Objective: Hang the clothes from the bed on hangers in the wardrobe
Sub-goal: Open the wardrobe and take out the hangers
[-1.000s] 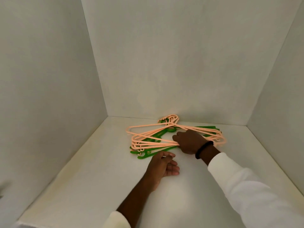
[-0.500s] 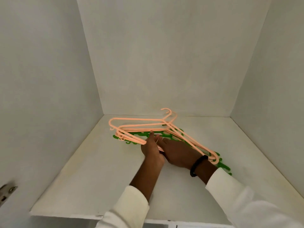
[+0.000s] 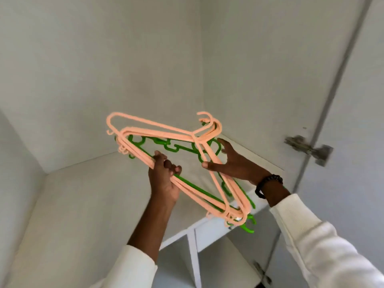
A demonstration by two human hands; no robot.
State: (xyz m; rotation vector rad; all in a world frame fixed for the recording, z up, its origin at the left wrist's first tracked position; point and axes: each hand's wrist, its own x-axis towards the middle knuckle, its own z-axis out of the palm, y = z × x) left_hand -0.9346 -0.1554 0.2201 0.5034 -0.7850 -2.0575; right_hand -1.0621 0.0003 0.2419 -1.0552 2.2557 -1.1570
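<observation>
Hangers (image 3: 166, 134) bundled, left hand (image 3: 164, 179) grip, right hand (image 3: 234, 165) beneath

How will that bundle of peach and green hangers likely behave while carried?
Probably stiff: the hanger bundle keeps its triangular outline aloft. Likely light, since the left hand grips only one edge. Loosely stacked, so hangers may slide apart; the right hand steadies them.
</observation>
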